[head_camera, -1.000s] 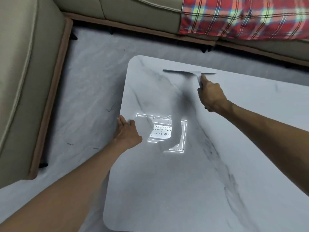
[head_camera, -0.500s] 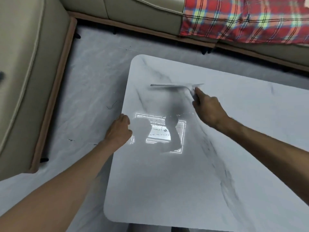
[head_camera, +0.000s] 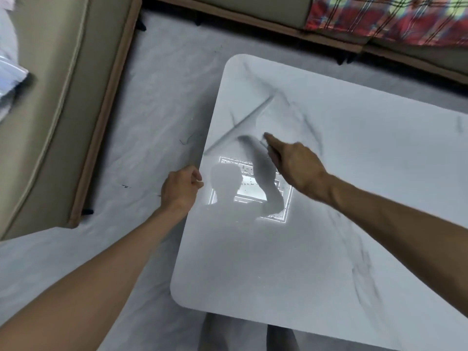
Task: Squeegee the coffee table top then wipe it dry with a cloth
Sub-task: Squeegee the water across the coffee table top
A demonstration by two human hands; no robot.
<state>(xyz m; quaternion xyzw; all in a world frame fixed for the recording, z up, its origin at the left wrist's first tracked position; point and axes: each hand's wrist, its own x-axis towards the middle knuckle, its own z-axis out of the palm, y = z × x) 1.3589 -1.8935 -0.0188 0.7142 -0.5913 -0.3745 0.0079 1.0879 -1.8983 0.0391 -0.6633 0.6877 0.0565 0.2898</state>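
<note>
Gripping blurred squeegee (head_camera: 239, 124), right hand (head_camera: 296, 165) hiding handle, left hand (head_camera: 179, 191) at table (head_camera: 367, 178) edge

Marbled coffee table top (head_camera: 354, 188), blurred squeegee (head_camera: 240, 124) diagonal near its left edge.

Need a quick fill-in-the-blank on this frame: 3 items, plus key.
1. The right hand holds a ___.
2. The left hand grips the coffee table at its ___.
3. The plaid blanket is mostly ___.
Missing: squeegee; edge; red.
</note>
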